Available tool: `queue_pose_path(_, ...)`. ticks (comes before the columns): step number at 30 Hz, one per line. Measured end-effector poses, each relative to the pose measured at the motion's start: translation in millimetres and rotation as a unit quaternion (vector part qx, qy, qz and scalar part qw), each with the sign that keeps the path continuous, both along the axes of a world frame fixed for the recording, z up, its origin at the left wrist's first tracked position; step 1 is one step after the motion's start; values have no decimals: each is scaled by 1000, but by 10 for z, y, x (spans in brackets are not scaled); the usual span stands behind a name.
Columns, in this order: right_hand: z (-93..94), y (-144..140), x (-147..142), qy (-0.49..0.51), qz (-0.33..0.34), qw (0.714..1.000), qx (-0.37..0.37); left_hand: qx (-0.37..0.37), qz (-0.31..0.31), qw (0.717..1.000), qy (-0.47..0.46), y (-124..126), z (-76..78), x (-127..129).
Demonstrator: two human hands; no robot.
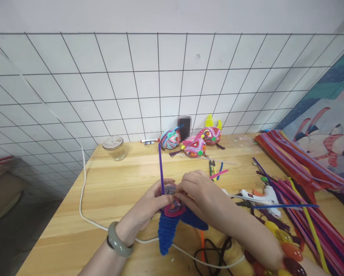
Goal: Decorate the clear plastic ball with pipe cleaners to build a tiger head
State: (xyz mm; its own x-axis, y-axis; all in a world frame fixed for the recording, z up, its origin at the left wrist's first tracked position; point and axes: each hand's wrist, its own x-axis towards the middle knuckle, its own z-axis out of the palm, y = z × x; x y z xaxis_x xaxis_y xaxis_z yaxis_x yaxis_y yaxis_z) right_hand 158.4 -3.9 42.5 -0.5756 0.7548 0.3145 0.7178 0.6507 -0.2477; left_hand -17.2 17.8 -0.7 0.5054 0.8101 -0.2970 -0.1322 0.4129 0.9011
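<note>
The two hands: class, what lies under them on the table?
Under the left hand and right hand lies a pipe-cleaner figure: blue body, pink swirl, purple stem rising. Its top part is covered by the fingers.

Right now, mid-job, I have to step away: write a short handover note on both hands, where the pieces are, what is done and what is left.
Left hand: grips the half-made pipe-cleaner figure over the wooden table.
Right hand: fingertips pinch at the figure's top, where a purple pipe cleaner stands up.
Glue gun lies right of the hands; spare pipe cleaners piled beyond it.
Done: three finished figures by the wall.
Left: the purple stem is mostly unwound; likely needs coiling on.
</note>
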Motion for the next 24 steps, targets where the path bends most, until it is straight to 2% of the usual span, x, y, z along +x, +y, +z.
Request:
queue_pose_path(6,-56,-10,-39,8,-38,999,14,-1,5,999,-36,1,-23,25)
queue_pose_path(10,-103,-39,-60,11,-42,999,31,3,16,1000,-22,-8,-18,31)
queue_pose_path(24,-200,-213,13,109,-84,990,36,28,33,997,-58,17,-63,4)
